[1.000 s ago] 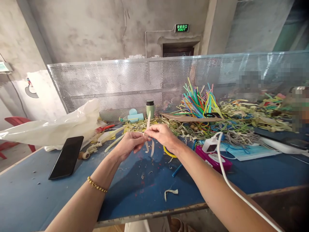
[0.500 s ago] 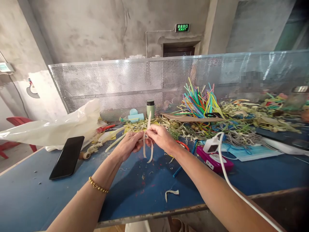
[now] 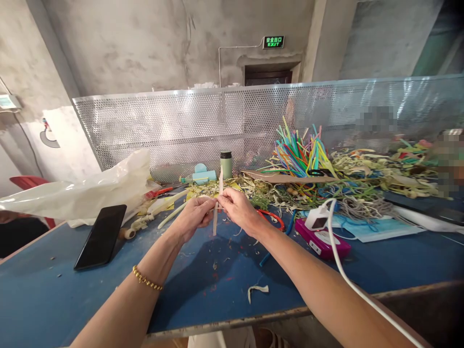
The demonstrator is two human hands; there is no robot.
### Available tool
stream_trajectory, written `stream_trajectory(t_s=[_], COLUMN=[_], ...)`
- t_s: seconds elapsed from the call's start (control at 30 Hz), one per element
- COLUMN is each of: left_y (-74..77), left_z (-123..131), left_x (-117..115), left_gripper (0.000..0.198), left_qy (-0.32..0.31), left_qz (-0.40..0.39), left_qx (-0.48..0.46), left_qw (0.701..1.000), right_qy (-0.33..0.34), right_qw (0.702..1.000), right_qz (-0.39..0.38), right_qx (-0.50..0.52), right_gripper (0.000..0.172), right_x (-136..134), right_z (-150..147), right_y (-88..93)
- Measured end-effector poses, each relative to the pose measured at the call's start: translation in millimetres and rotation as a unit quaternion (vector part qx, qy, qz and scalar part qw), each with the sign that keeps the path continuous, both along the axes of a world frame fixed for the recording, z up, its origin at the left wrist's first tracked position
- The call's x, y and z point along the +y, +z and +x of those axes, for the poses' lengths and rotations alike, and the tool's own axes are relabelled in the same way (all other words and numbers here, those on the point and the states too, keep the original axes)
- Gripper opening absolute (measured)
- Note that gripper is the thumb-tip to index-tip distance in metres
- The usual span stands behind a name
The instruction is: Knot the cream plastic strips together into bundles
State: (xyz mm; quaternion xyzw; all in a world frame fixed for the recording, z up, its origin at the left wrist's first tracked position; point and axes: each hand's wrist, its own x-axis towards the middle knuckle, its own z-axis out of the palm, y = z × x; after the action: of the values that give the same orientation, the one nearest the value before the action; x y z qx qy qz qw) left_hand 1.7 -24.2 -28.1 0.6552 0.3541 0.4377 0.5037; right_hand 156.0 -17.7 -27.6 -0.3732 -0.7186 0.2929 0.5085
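Observation:
Pale flat strips (image 3: 215, 226) are held between my two hands above the blue table (image 3: 192, 295). One strip stands up above my fingertips and hangs down below them. My left hand (image 3: 195, 216) pinches the strips from the left side, fingers curled. From the right, my right hand (image 3: 237, 208) grips them with thumb and fingers pressed together. The fingertips of both hands nearly touch, and they hide where the strips cross. A short pale scrap (image 3: 258, 289) lies on the table below my hands.
A black phone (image 3: 100, 237) and a plastic bag (image 3: 94, 186) lie left. Behind are a green bottle (image 3: 226, 166) and heaped strips (image 3: 362, 174). A purple box (image 3: 322, 238) with a white cable sits right. A person's dark sleeve (image 3: 18, 236) shows far left.
The second hanging strip end below my hands no longer shows, and the upright strip has shifted slightly left. My right fingers have closed in nearer my left. A dark sleeve has appeared far left.

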Motion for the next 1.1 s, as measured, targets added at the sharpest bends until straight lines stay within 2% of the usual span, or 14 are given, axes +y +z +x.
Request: stream_trajectory(t_s=[0.17, 0.57, 0.87, 1.1], left_y=[1.4, 3.0, 6.1, 5.4], left_z=[-0.4, -0.6, 0.3, -1.8], left_x=[0.6, -2.9, -5.9, -5.1], left_gripper=[0.036, 0.038, 0.026, 0.033], left_qy=[-0.016, -0.007, 0.031, -0.018], left_qz=[-0.014, -0.019, -0.001, -0.018], left_qx=[-0.034, -0.045, -0.032, -0.051], left_qw=[0.999, 0.999, 0.999, 0.998], right_qy=[-0.002, -0.033, -0.045, -0.037], right_qw=[1.0, 0.999, 0.999, 0.999], right_qz=[0.023, 0.011, 0.025, 0.026], right_qx=[0.0, 0.006, 0.0, 0.003], right_gripper=[0.023, 0.021, 0.02, 0.019], right_x=[-0.2, -3.5, -0.3, -1.7], right_z=[1.5, 1.2, 2.1, 1.3], right_y=[1.6, 4.2, 3.8, 3.3])
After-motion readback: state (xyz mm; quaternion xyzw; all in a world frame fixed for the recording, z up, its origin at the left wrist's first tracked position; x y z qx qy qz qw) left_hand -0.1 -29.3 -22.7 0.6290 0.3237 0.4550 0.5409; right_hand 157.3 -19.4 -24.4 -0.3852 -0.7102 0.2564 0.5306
